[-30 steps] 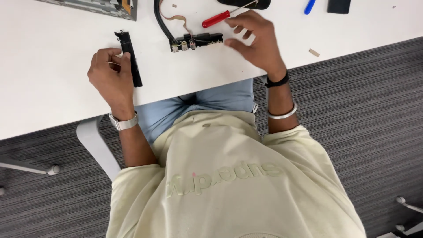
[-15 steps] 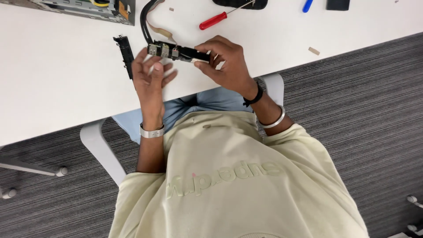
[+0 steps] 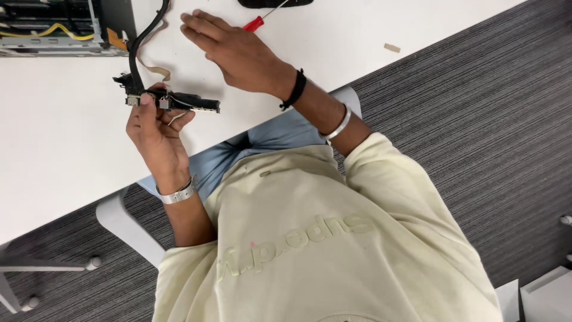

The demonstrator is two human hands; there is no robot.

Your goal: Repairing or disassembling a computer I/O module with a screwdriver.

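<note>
Two hands over the white counter (image 3: 53,155): left hand (image 3: 156,128) grips a small black board (image 3: 173,101) above the near edge, raised on its cable (image 3: 143,42); right hand (image 3: 238,50) flat, released, beside a red screwdriver (image 3: 255,22)

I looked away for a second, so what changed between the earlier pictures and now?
The right hand let go of the black part and moved up toward the red screwdriver, open above the table. The left hand took over and now holds the part alone. The cable is still attached.
</note>
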